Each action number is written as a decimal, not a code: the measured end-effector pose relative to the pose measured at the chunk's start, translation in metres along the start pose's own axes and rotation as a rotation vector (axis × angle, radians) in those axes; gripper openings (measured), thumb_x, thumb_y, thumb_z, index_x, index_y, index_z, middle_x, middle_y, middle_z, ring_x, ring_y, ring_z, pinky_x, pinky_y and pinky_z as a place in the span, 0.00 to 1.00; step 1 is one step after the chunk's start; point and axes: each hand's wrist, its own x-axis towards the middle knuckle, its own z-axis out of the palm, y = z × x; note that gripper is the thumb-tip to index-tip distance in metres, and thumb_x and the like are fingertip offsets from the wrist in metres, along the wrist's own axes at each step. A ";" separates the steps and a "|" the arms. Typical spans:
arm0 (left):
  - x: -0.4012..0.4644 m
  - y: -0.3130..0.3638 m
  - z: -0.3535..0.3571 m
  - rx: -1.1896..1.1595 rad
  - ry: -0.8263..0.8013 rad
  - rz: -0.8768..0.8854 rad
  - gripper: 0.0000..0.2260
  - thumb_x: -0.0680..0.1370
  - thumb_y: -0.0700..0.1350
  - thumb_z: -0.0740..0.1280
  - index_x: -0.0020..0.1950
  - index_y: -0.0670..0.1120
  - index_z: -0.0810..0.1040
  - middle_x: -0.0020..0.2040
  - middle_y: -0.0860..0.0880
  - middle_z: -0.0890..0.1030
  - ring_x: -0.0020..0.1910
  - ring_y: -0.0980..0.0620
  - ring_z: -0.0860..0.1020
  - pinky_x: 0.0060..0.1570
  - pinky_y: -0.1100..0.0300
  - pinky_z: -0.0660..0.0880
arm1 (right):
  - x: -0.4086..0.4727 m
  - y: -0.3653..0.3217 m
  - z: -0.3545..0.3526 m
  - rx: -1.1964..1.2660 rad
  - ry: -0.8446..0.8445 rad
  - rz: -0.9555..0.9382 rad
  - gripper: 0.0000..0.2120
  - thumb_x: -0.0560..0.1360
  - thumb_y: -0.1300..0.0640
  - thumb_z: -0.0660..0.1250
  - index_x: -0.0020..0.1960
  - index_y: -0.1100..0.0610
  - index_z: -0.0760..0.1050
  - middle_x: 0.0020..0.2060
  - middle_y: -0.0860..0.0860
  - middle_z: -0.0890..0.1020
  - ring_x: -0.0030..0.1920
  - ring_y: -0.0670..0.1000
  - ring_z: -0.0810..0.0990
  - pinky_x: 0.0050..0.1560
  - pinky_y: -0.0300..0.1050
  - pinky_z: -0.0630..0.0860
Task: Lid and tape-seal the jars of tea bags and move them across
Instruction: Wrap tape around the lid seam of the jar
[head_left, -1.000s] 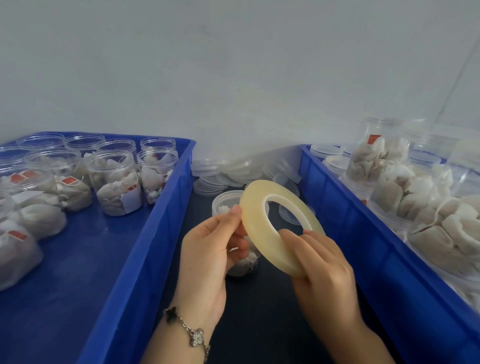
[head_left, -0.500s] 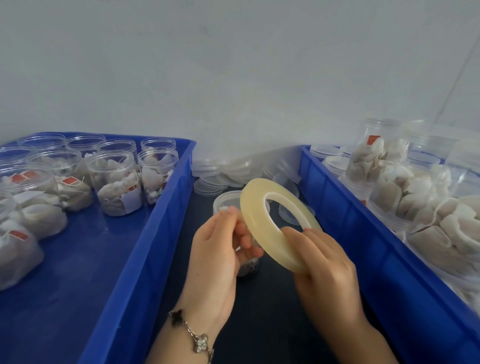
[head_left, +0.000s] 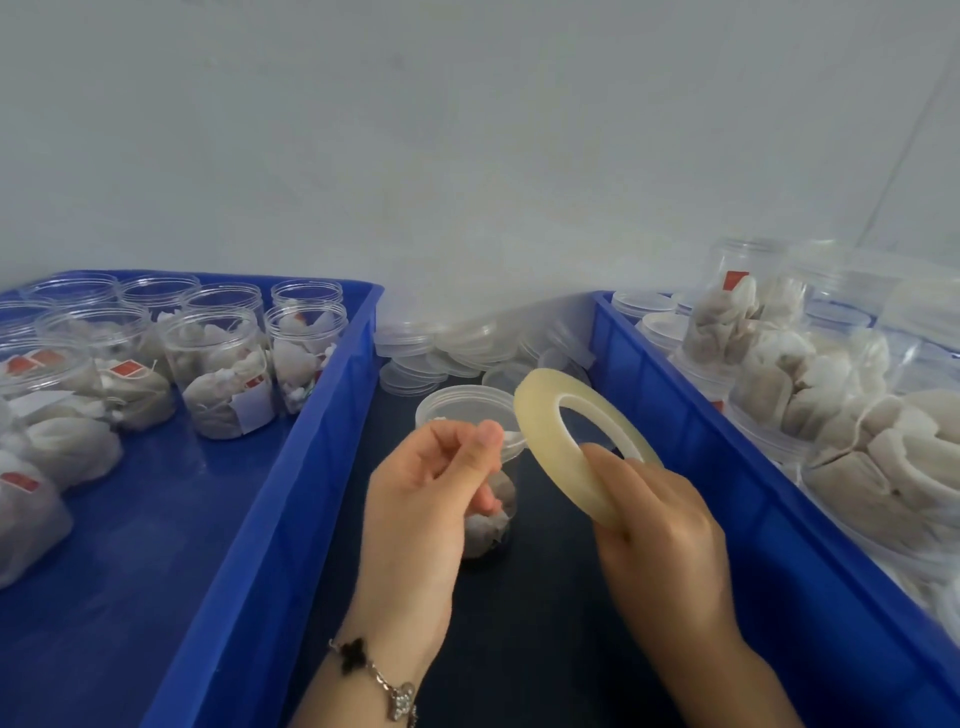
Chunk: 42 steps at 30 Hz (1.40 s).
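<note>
Here hands (head_left: 524, 499) (tape roll (head_left: 558, 447) raised) hide lidded jar (head_left: 470, 410).

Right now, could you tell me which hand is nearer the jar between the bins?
Left. The left hand overlaps the jar; the right hand, gripping the tape roll, is beside it.

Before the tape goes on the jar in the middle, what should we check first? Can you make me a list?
1. Lid on the middle jar: ok, it looks capped.
2. Tape roll held: ok, right hand grips it.
3. Tape end pulled free: cannot tell; left hand pinches thumb to finger, but no strip shows.
4. Jar upright between the bins: ok.
5. Jar steadied: not ok, neither hand holds it.
6. Room in the left bin: ok, bare floor shows.
</note>
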 end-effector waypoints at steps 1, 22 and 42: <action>0.001 -0.002 -0.001 0.021 0.048 0.028 0.13 0.63 0.60 0.71 0.33 0.51 0.81 0.27 0.52 0.74 0.27 0.58 0.72 0.37 0.56 0.73 | 0.001 0.000 0.000 -0.006 -0.007 -0.015 0.22 0.55 0.80 0.73 0.45 0.63 0.82 0.29 0.54 0.78 0.28 0.56 0.76 0.27 0.51 0.76; 0.002 -0.045 -0.006 0.651 0.503 0.451 0.10 0.74 0.60 0.53 0.42 0.55 0.67 0.36 0.60 0.73 0.34 0.62 0.74 0.31 0.69 0.66 | 0.004 0.006 0.006 -0.068 -0.302 0.290 0.21 0.70 0.60 0.72 0.61 0.48 0.74 0.31 0.44 0.79 0.28 0.48 0.74 0.25 0.41 0.67; 0.014 -0.058 -0.011 0.745 0.471 0.530 0.12 0.77 0.49 0.59 0.42 0.41 0.73 0.42 0.50 0.70 0.38 0.50 0.71 0.34 0.64 0.65 | 0.001 0.020 0.030 -0.152 -0.021 0.077 0.24 0.58 0.73 0.78 0.52 0.63 0.81 0.37 0.57 0.83 0.34 0.58 0.82 0.28 0.51 0.78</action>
